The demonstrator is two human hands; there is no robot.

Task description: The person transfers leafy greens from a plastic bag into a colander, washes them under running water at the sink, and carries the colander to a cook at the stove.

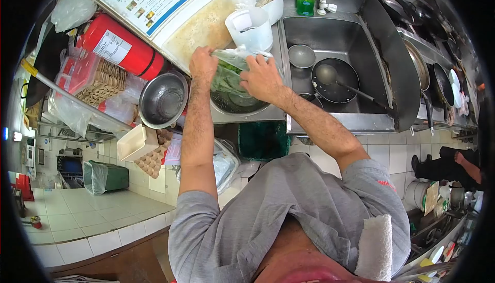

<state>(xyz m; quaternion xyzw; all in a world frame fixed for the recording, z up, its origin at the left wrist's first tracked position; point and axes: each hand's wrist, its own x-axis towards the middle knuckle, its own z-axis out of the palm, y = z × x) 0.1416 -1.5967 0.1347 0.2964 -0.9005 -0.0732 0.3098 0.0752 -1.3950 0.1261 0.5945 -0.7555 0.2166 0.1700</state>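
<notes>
A clear plastic bag point(229, 79) with leafy greens inside hangs over a perforated metal colander point(240, 108) on the steel counter. My left hand point(203, 62) is closed on the bag's left upper edge. On the other side, my right hand point(263, 78) has its fingers bent around the bag's right edge. The bag's lower part rests in the colander, and more green leaves show through the plastic. Just behind the bag stands a white plastic container point(249, 29).
At the right, a steel sink point(322, 35) holds a black pan point(348, 74), a ladle and a small bowl point(301, 56). A metal bowl point(164, 100) and a red extinguisher point(119, 45) are at the left. A person's legs point(446, 168) show far right.
</notes>
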